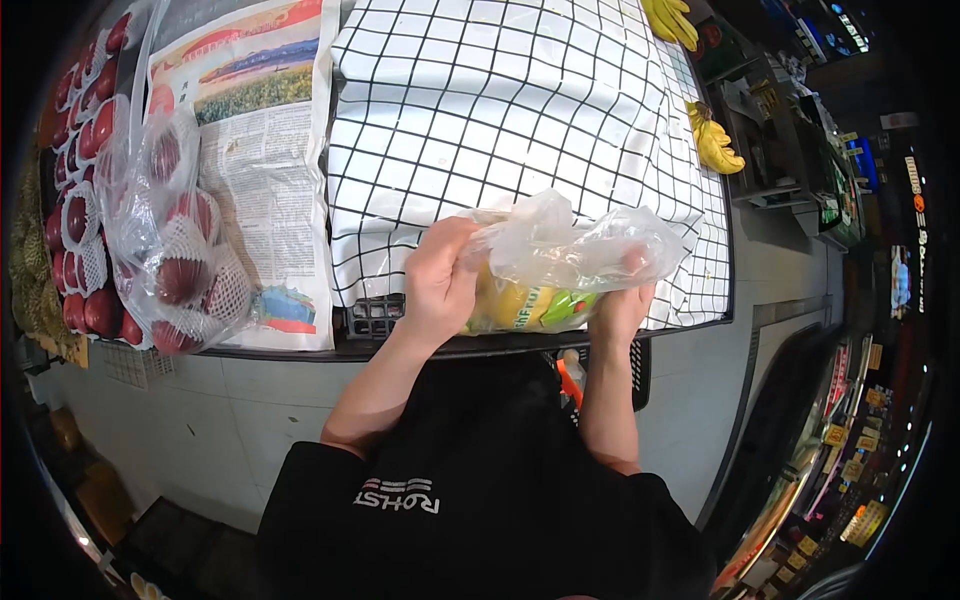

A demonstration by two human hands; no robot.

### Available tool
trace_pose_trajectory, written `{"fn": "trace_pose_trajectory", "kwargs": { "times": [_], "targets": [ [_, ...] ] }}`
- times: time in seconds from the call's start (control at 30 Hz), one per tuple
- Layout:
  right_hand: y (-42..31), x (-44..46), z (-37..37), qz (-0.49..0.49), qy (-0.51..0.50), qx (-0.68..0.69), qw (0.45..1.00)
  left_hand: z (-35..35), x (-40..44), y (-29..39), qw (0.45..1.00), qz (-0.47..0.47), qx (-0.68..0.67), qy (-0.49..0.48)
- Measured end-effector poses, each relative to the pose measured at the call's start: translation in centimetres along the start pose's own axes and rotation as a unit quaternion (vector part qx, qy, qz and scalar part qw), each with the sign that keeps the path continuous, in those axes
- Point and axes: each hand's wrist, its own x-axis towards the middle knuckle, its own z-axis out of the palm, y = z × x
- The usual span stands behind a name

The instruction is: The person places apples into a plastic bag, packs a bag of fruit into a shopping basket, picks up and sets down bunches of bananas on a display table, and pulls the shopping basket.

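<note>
A clear plastic bag [560, 250] with yellow contents and green and yellow printing lies at the near edge of the checkered cloth [480, 110]. The contents look like yellow fruit, but the plastic blurs their kind. My left hand [442, 275] is closed on the bag's left side, fingers curled round the bunched film. At the other side my right hand [622, 305] grips the bag's right edge. One of its fingertips shows through the film. The bag's upper part is crumpled and stands up between both hands.
On the left, a clear bag of red fruit in foam nets [180, 270] rests on a newspaper [265, 150], beside rows of netted red fruit [75, 215]. Bananas [713, 140] lie at the table's right edge. A black crate [375, 315] shows under the cloth. Shelves [800, 150] stand right.
</note>
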Motion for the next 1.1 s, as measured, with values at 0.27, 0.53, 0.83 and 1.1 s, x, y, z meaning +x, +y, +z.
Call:
{"fn": "trace_pose_trajectory", "kwargs": {
  "times": [0.27, 0.53, 0.83, 1.1],
  "targets": [
    [0.6, 2.5, 1.2, 0.001, -0.069, -0.038, 0.997, 0.3, 1.6, -1.2, 0.992, -0.122, -0.003, -0.04],
    [1.9, 2.2, 0.1, 0.095, -0.136, 0.07, 0.984, 0.6, 2.0, -1.2, 0.99, -0.143, 0.001, 0.002],
    [1.3, 2.0, 0.0, 0.11, -0.22, -0.02, 0.969, 0.7, 1.6, -2.6, 0.977, -0.213, 0.023, 0.006],
    [1.6, 1.9, 0.6, 0.097, -0.191, -0.034, 0.976, 0.4, 1.5, -3.2, 0.975, -0.211, 0.062, -0.001]
  ]
}}
